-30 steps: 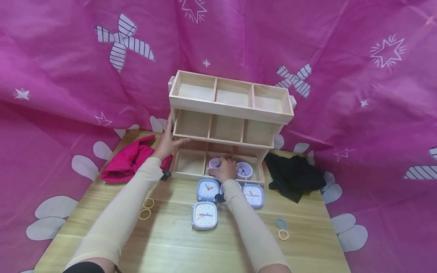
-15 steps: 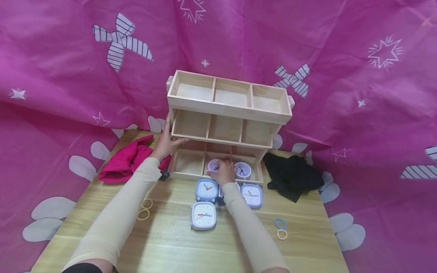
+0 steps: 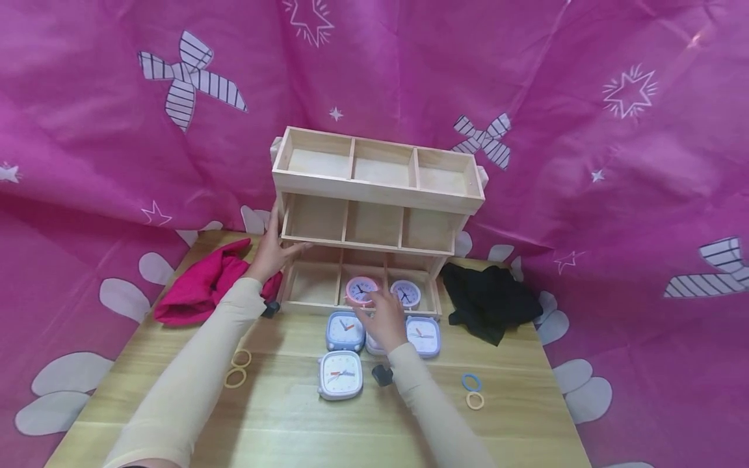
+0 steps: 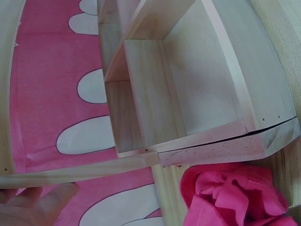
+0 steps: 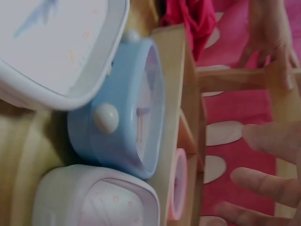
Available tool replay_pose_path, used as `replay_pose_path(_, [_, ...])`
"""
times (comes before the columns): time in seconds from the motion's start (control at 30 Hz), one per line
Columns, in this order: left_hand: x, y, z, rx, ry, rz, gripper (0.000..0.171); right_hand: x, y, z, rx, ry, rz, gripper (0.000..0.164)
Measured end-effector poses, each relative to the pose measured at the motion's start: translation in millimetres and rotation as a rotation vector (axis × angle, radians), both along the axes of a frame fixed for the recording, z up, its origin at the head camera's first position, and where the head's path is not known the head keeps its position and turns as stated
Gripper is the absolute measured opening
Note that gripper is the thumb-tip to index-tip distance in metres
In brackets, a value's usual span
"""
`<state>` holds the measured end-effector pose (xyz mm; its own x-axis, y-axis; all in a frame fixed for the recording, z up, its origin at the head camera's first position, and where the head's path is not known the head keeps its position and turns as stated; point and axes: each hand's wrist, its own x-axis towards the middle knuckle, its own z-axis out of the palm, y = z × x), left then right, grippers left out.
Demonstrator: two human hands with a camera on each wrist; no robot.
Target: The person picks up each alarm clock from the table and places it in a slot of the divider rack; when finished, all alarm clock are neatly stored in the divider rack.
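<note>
In the head view, my left hand holds the left side of the three-tiered wooden rack, its thumb along the middle tier's front edge. My right hand hovers over the bottom tier's front, fingers spread in the right wrist view and holding nothing. Just beyond its fingertips, a round pink alarm clock leans in the bottom middle compartment. A round pale-purple alarm clock occupies the bottom right compartment. Squarish alarm clocks stand before the rack: blue, white, lilac, and a pale one partly hidden behind my right hand.
Crumpled pink cloth lies left of the rack, black cloth to its right. Two yellowish rings are on the left of the table; a blue ring and a beige ring are on the right. A pink curtain hangs behind.
My right hand has let go of the pink clock and drawn back towards me, so its dial shows. The left hand keeps its place on the rack. The head view has shifted slightly.
</note>
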<state>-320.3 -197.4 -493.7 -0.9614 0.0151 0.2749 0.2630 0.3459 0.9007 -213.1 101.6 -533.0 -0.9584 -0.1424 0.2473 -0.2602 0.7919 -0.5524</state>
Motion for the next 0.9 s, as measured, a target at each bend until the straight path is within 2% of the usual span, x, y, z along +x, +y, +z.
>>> replay_pose_path(0.17, [0.8,-1,-1.3,-0.005,-0.016,0.004,0.13,28.4,7,-0.8,-0.003,-0.02,0.026,0.038])
replay_pose_path(0.37, [-0.1,-3,-2.6,0.016,0.02,-0.017,0.131,57.5,10,-7.0,-0.005,-0.009,0.023,0.034])
replay_pose_path(0.7, [-3.5,1,-5.2,0.027,0.033,-0.015,0.131,100.5,19,-20.2,-0.004,-0.092,0.017,0.044])
replay_pose_path(0.9, [-2.9,2,-2.7,0.011,0.025,-0.004,0.131,117.9,23,-24.7,-0.023,-0.185,0.073,0.051])
